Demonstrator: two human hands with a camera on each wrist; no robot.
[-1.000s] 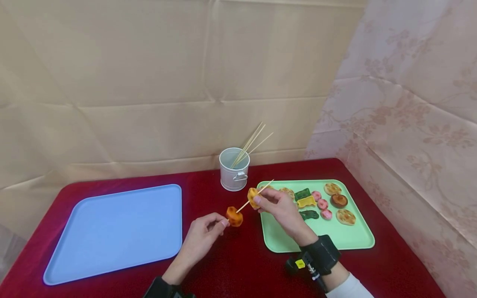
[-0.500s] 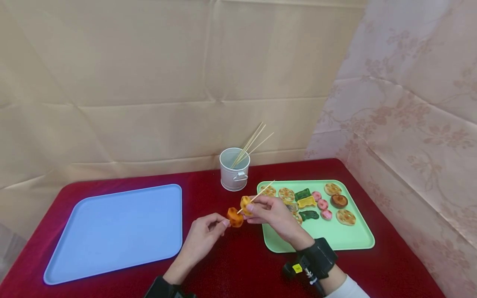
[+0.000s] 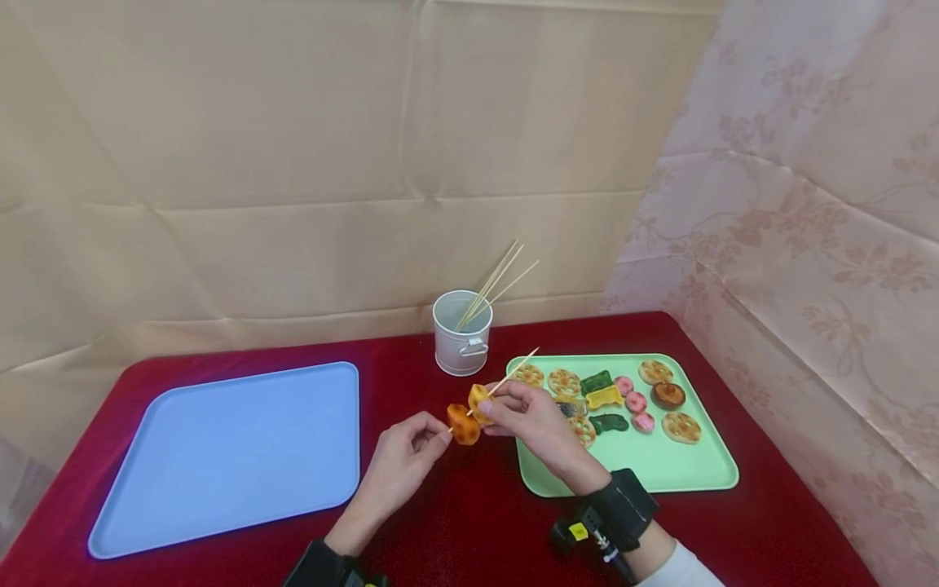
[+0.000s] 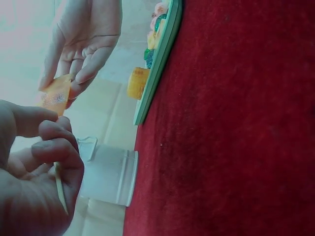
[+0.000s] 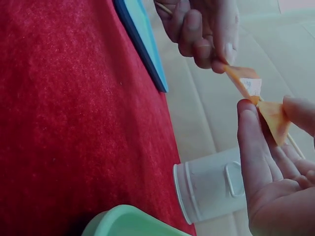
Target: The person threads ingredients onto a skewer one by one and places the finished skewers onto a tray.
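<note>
One pale skewer (image 3: 513,372) runs through a dark-spotted orange piece (image 3: 462,425), with a white printed label (image 5: 251,87) on one face, and a patchily browned yellow piece (image 3: 478,399) just beside it. Curled fingers of the left hand (image 3: 399,458) pinch the skewer; thumb and fingers of the right hand (image 3: 541,424) hold the yellow piece. Right of those fingers lies a green tray (image 3: 638,471); beyond them I see a white bucket (image 3: 456,350).

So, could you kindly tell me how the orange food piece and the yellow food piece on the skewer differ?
The orange piece is darker, the yellow piece lighter. The right hand pinches the yellow piece; the orange piece sits nearer the left hand. Both are threaded on one skewer.
</note>
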